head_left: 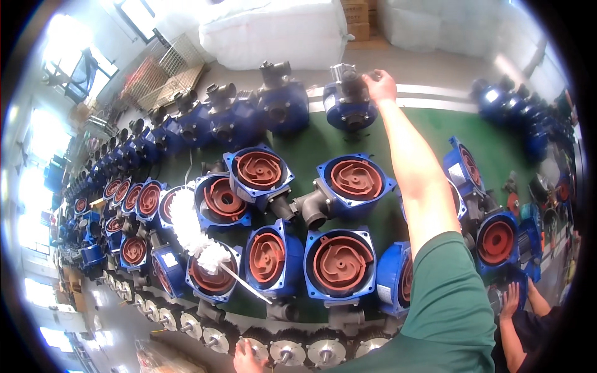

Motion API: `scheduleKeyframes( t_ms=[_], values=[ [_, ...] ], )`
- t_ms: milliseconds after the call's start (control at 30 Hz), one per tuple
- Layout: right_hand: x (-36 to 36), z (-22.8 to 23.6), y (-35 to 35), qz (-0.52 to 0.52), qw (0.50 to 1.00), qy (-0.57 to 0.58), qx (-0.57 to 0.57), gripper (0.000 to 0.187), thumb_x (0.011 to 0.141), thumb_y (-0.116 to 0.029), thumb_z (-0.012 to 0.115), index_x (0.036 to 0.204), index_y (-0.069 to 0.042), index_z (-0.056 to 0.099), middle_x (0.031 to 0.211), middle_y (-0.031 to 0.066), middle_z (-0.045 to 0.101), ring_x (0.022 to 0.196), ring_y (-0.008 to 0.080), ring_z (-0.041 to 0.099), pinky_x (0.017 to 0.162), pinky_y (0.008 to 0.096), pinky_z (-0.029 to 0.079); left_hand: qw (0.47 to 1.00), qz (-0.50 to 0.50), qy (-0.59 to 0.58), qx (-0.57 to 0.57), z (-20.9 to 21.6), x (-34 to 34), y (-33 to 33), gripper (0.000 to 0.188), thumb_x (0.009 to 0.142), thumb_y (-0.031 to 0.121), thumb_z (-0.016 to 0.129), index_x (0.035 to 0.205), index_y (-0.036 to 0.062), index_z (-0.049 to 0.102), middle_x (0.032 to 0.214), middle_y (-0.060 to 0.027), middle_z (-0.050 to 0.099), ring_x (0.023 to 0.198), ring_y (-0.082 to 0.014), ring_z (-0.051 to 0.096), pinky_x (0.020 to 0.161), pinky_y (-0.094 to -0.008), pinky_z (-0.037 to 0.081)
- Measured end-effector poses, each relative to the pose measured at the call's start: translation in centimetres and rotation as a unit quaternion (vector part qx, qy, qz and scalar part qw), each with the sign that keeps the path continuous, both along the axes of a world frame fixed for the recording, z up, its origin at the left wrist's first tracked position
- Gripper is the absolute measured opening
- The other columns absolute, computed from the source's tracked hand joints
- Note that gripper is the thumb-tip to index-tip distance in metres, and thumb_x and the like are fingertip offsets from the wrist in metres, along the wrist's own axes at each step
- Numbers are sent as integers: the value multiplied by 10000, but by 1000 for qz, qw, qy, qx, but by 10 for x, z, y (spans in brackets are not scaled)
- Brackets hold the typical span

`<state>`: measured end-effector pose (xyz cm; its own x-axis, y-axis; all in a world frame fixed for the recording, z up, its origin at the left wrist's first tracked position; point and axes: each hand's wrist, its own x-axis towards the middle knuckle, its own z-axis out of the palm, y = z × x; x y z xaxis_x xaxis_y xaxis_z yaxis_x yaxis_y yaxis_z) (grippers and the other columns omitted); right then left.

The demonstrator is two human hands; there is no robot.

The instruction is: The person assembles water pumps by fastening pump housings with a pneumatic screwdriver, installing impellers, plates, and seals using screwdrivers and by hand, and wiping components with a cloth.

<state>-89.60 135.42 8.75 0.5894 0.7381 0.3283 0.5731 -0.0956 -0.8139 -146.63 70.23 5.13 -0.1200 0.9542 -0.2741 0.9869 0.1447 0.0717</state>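
Stretched across the green workbench [429, 124], my right arm ends in my right hand [380, 86], which is closed on the dark pipe outlet of a blue pump [351, 110] at the bench's far edge. To its left stands another blue pump [283, 102] with the same dark fitting on top. At the lower edge, my left hand [249, 357] shows only in part, its thumb and fingers apart, beside a motor with a pale round face [287, 352]. Between the hands lie blue pump housings with red-brown impellers, one in the near row [341, 264] and one farther back [356, 178].
A white fluffy duster [208, 256] with a thin handle lies over the housings on the left. More blue pumps line the far edge, both left and right [497, 102]. At the lower right, another person's hands [511, 301] touch a blue part. White wrapped bales [273, 34] stand behind.
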Motion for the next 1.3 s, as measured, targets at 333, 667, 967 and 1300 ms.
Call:
scheduleKeyframes(
  t_ms=[333,667,967,1300],
  values=[
    [-54,-3,-64,-3,999,33,26,379,862,-192,683,1203,-39,620,1067,215,706,1050,377,666,923,443,529,999,-28,6,24,-7,-6,-5,763,754,168,760,1452,74,467,1403,-244,510,1121,-403,606,887,-439,532],
    [-74,28,-90,22,996,-9,-86,676,777,-225,687,1396,-35,492,1041,236,709,1038,386,674,957,445,527,998,-35,2,44,-6,-8,-11,758,752,194,763,1444,79,476,1377,-238,532,1095,-408,614,874,-443,534],
    [-21,67,-36,12,949,-142,-280,480,821,-172,713,1254,-7,587,1189,203,682,1176,348,629,991,420,525,999,11,-30,7,-12,-6,-11,720,796,103,715,1464,101,447,1408,-232,510,1162,-414,574,926,-437,505],
    [-4,51,-18,34,942,-271,-197,585,799,-217,699,1302,30,529,1397,219,483,1310,354,484,1107,394,432,1000,8,-22,8,-2,-1,-3,766,789,103,728,1491,104,420,1426,-224,494,1180,-414,561,929,-431,502]
  ],
)
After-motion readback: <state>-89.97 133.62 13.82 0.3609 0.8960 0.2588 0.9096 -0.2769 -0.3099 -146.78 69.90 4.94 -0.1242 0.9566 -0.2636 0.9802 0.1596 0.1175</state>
